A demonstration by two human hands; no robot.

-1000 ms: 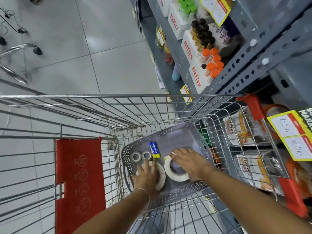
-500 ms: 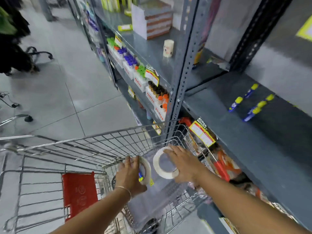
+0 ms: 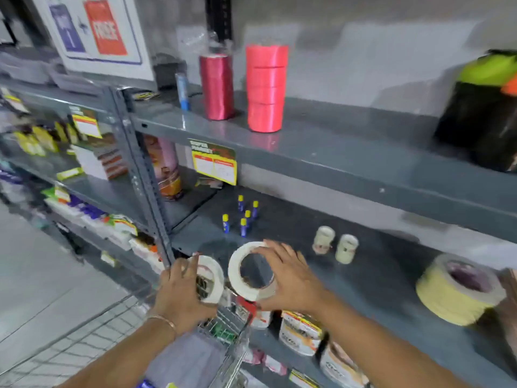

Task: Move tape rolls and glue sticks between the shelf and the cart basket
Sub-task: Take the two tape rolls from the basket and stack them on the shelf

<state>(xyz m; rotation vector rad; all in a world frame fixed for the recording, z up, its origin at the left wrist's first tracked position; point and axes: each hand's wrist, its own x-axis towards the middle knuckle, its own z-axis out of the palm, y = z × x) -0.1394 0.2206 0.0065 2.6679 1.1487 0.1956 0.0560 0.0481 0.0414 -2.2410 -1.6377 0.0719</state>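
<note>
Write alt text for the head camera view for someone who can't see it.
Two hands, left hand and right hand, each lift a white tape roll, left and right, toward a grey metal shelf holding small blue glue sticks.

The dark shelf (image 3: 279,233) has open room just past the hands, between the little glue sticks (image 3: 244,217) on the left and two small tape rolls (image 3: 335,245) on the right.
</note>
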